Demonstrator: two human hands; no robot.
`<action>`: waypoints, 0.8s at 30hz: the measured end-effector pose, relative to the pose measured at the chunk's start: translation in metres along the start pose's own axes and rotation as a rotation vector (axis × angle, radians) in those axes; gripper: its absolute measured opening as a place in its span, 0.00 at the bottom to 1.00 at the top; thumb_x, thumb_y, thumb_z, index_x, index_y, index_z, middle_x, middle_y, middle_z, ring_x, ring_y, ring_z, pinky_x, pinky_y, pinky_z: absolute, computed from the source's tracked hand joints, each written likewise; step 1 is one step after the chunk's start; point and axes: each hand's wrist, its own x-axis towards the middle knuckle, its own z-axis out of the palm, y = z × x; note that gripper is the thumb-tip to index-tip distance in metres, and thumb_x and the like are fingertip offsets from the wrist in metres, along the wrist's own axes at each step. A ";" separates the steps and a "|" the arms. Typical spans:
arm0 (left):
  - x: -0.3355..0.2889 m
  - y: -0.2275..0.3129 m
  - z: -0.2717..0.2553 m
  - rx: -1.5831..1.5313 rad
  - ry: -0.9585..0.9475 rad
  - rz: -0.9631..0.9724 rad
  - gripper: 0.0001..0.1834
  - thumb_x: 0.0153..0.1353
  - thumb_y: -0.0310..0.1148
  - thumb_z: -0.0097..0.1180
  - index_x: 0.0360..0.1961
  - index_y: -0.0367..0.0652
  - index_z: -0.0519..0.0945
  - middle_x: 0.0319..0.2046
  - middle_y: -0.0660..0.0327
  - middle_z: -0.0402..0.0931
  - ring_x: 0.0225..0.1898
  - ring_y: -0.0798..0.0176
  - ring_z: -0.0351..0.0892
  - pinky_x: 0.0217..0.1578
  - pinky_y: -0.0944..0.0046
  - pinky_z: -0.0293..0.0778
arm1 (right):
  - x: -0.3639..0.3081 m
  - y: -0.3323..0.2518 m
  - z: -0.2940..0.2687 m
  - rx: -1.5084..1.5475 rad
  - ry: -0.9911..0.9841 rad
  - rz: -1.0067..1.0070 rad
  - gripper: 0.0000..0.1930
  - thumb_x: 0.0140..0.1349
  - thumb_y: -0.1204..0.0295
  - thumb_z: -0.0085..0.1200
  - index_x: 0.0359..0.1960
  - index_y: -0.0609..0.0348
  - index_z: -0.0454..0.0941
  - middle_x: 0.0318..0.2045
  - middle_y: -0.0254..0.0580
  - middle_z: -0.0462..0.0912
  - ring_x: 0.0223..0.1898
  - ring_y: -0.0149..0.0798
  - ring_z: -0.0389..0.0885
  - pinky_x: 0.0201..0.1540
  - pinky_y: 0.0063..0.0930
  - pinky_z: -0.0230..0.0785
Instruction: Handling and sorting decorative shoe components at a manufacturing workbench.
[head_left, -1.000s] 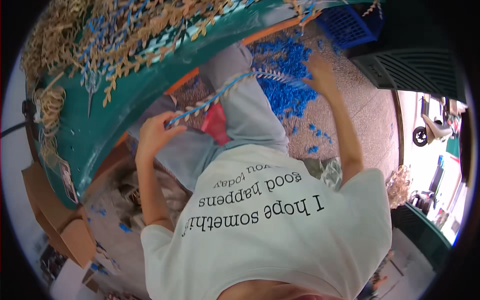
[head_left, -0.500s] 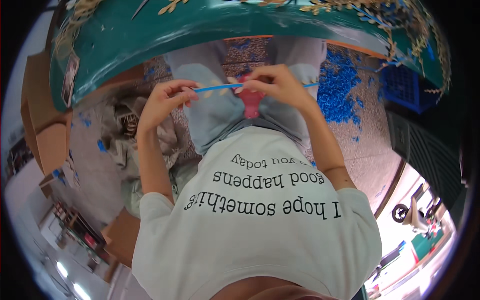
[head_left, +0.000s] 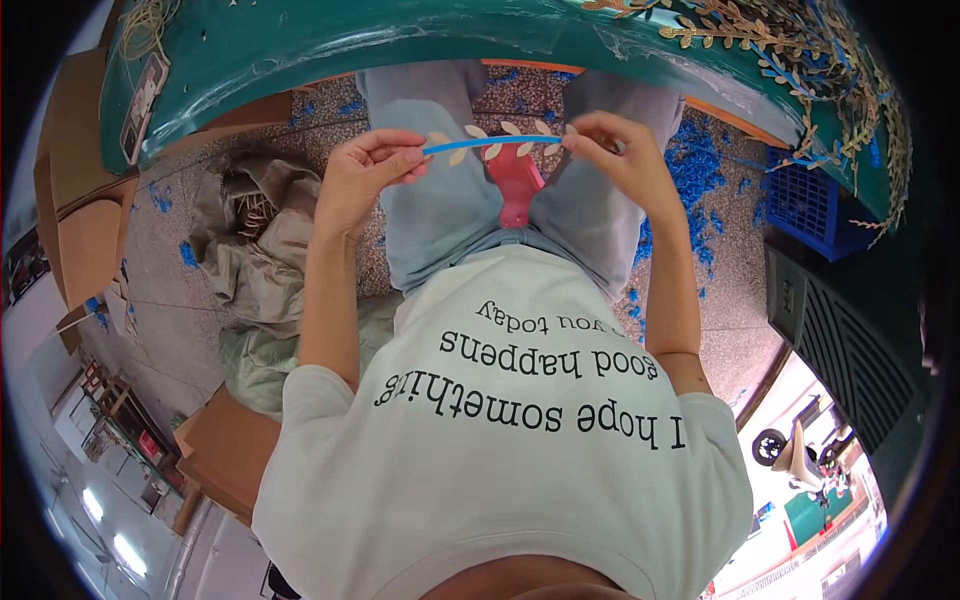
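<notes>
Stretched between my two hands is a narrow blue strip point(head_left: 485, 142) with small pale-gold leaves along both edges. My left hand point(head_left: 372, 172) pinches its left end between thumb and fingers. Its right end is pinched in my right hand point(head_left: 622, 155), the fingers curled. The strip runs nearly level, bowed slightly upward, above my lap. Just below it, a pink-red object point(head_left: 515, 185) sits between my thighs; I cannot make out its kind.
A green-covered table point(head_left: 300, 45) curves across the front, with a phone point(head_left: 146, 95) at its left and gold leaf garlands point(head_left: 790, 60) heaped at its right. Blue scraps point(head_left: 690, 180) litter the floor beside a blue crate point(head_left: 815, 205). Crumpled cloth sacking point(head_left: 255, 270) and cardboard boxes point(head_left: 85, 230) lie left.
My right hand has slid rightward along the strip to its end, so the leafy stretch between my hands now shows. Both hands sit a little further right, and the view has shifted.
</notes>
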 end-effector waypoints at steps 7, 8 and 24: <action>0.000 0.002 0.053 -0.145 0.021 0.087 0.11 0.52 0.23 0.58 0.38 0.32 0.76 0.30 0.56 0.78 0.30 0.67 0.79 0.32 0.73 0.75 | -0.011 -0.081 0.044 0.068 0.278 -0.158 0.10 0.48 0.80 0.58 0.34 0.63 0.77 0.32 0.41 0.79 0.31 0.36 0.78 0.33 0.22 0.70; 0.000 0.003 0.059 -0.162 0.012 0.131 0.11 0.53 0.23 0.58 0.38 0.32 0.76 0.31 0.56 0.78 0.31 0.66 0.79 0.33 0.72 0.76 | -0.010 -0.081 0.045 0.065 0.284 -0.153 0.10 0.48 0.80 0.58 0.34 0.63 0.77 0.32 0.41 0.79 0.31 0.36 0.78 0.33 0.22 0.70; 0.000 0.005 0.110 0.128 0.143 0.500 0.10 0.52 0.21 0.59 0.37 0.32 0.77 0.32 0.57 0.79 0.33 0.69 0.78 0.36 0.73 0.73 | -0.014 -0.073 0.038 -0.131 0.427 -0.133 0.05 0.50 0.80 0.56 0.30 0.64 0.77 0.29 0.42 0.81 0.28 0.35 0.80 0.33 0.20 0.72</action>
